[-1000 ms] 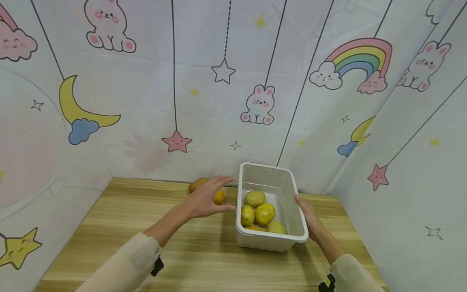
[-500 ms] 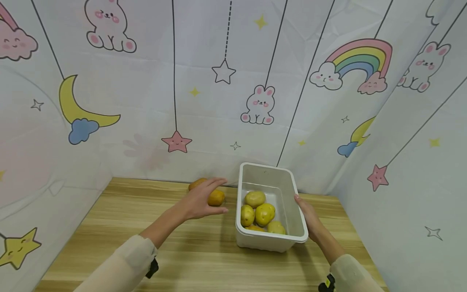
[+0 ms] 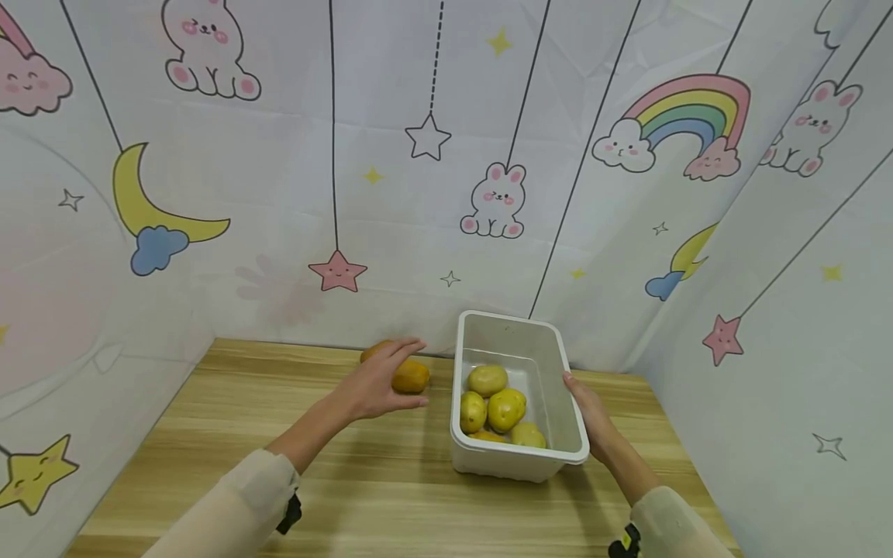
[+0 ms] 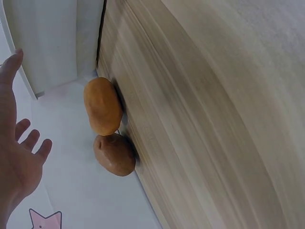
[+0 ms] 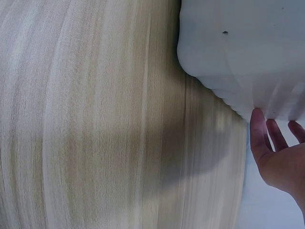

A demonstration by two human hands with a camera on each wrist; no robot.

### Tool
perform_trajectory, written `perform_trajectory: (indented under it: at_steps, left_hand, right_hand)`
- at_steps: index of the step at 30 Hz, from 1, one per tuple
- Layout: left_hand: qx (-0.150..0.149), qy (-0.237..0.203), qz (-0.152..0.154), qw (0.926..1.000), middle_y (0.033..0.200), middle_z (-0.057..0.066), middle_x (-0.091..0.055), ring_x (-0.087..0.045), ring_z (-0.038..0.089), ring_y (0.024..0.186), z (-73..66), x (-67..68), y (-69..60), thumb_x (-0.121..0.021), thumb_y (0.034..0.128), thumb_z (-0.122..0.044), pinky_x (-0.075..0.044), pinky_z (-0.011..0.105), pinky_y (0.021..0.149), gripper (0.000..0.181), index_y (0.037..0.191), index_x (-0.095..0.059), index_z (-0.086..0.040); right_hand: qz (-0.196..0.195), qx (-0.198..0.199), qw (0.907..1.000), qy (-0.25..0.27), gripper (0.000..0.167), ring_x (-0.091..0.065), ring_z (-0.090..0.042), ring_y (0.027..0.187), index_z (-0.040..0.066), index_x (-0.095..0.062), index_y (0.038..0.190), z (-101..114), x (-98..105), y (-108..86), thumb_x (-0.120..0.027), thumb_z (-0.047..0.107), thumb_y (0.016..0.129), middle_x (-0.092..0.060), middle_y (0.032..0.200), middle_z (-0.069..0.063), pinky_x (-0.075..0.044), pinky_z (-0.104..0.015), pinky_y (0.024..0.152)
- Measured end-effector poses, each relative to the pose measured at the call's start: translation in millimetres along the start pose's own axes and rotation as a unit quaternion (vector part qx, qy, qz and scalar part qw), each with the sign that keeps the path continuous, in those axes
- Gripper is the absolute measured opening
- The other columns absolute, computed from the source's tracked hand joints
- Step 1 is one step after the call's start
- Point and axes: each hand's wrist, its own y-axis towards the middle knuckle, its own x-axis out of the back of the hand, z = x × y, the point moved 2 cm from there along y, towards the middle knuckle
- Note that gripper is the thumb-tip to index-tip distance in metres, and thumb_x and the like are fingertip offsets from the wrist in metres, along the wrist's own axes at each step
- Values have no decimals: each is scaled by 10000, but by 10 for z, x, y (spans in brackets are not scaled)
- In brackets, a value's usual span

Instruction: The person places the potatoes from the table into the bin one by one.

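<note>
My left hand [image 3: 370, 389] hovers on the near left of an orange-yellow oblong potato-like piece [image 3: 413, 377], its fingers and thumb spread apart. In the left wrist view that piece lies on the wood against a brown potato [image 4: 114, 155], and the hand is apart from both. To the right stands a white plastic bin [image 3: 498, 463] holding several yellow potatoes [image 3: 508, 409] and an orange piece [image 3: 486, 436] near its front wall. My right hand [image 3: 594, 418] grips the bin's right side, a digit at the rim. The right wrist view has fingertips [image 5: 258, 114] against the outer wall.
The wood-grain table [image 3: 335, 480] meets a white curtain [image 3: 391, 209] with printed rabbits and stars at the back. More white cloth [image 3: 802, 310] hangs along the right side. The bin stands close to the back curtain.
My left hand has drawn back to the left from beside the bin's rim, and more of the orange-yellow piece shows. The right hand and the bin have stayed put.
</note>
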Motion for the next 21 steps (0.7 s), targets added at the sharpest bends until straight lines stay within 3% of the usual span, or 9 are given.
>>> perform_trajectory:
  at_steps: [12,21]
  left_hand:
    - [619,-34,162,9979,1661,137,-381,-378,365,1512,136,-147,-46,-894,838,-503,-388,578,1192,1004,1626,-412,-110]
    - [925,-182,314,9951,1683,123,-352,-345,373,1534,216,-292,-88,-852,864,-545,-387,604,1185,998,1648,-380,-144]
  right_hand:
    - [-90,-22,9999,86,746,-643,-305,1211,-44,-429,1560,-3,-2,-9,-371,562,1128,-561,1464,-282,-582,-391,941]
    - [215,-235,9995,-45,790,-605,-337,1270,-39,-401,1575,13,34,15,-353,603,1116,-518,1503,-298,-561,-387,963]
